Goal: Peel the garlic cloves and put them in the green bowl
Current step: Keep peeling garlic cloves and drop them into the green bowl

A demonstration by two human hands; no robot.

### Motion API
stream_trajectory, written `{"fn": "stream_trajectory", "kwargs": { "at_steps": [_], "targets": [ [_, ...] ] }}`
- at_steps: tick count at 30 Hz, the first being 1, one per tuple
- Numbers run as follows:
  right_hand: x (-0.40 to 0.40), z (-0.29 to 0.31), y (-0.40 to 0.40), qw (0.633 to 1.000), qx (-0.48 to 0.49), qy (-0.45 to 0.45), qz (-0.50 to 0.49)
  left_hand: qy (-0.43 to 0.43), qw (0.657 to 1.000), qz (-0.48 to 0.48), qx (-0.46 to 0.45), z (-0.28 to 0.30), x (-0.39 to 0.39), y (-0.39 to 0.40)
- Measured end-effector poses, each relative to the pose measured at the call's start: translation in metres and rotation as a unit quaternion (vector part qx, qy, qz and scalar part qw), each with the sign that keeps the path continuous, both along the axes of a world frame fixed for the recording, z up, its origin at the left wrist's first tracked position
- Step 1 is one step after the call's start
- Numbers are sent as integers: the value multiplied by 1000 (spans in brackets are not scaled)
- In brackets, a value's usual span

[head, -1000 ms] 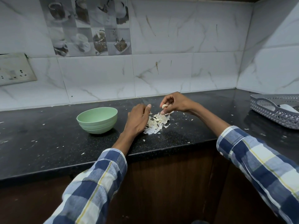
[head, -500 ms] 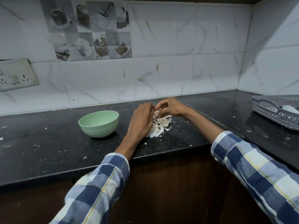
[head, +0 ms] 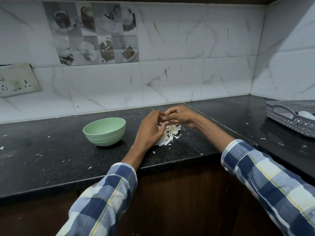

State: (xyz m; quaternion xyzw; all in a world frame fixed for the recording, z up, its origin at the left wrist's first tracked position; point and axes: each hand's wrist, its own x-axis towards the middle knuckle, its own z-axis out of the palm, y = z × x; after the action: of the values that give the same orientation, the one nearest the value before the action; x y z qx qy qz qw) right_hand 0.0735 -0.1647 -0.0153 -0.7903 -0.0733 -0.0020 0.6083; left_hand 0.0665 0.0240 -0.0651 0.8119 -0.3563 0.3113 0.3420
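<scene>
pale clove now hidden as left hand (head: 150,129) joins right hand (head: 179,114), fingers pinched together over it, peeling underway.

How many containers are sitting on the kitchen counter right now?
2. The green bowl stands left of the hands, beside the pile of garlic peels. The grey basket sits at the counter's far right, partly cut off by the frame edge; anything beyond it is out of view.
</scene>
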Motion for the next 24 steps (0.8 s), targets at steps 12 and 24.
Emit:
{"fn": "stream_trajectory", "kwargs": {
  "at_steps": [12,24],
  "targets": [
    [-19,3,-27,978,-166,-102,-69,1,998,59,13,-2,1,1],
    [-38,-2,-50,935,-342,-76,-51,14,998,61,16,-7,7,-1]
  ]
}}
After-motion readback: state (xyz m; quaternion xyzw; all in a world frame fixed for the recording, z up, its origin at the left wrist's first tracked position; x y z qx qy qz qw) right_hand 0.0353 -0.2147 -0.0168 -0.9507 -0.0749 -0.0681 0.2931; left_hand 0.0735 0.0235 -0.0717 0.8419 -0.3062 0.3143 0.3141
